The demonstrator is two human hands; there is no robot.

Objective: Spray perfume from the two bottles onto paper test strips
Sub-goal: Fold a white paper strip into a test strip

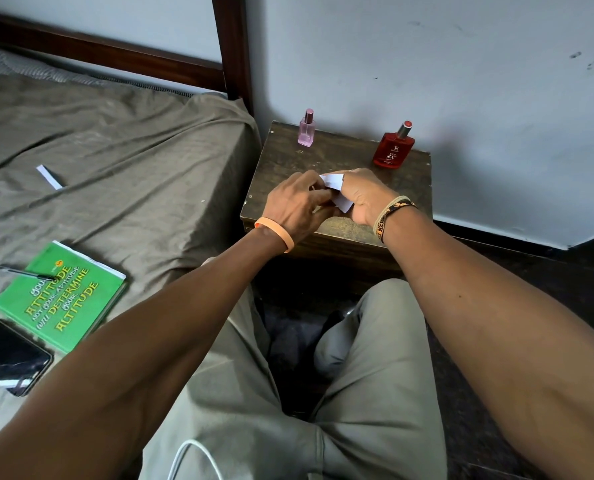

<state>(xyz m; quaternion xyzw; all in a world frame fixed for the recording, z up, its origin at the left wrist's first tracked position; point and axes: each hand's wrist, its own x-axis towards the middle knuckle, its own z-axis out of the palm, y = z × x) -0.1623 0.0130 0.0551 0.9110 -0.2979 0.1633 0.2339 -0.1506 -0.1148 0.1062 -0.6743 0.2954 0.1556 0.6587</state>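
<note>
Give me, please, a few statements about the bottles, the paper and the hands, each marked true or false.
1. The left hand and right hand both hold the white paper over the wooden stand. True.
2. The red bottle lies on its side. False: it stands upright.
3. The pink bottle stands nearer the bed than the red bottle. True.
4. The pen lies on the wooden stand. False: it rests on the green notebook.

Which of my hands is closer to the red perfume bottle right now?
Right. The right hand lies just in front of the red perfume bottle; the left hand is farther off, beyond the paper.
</note>
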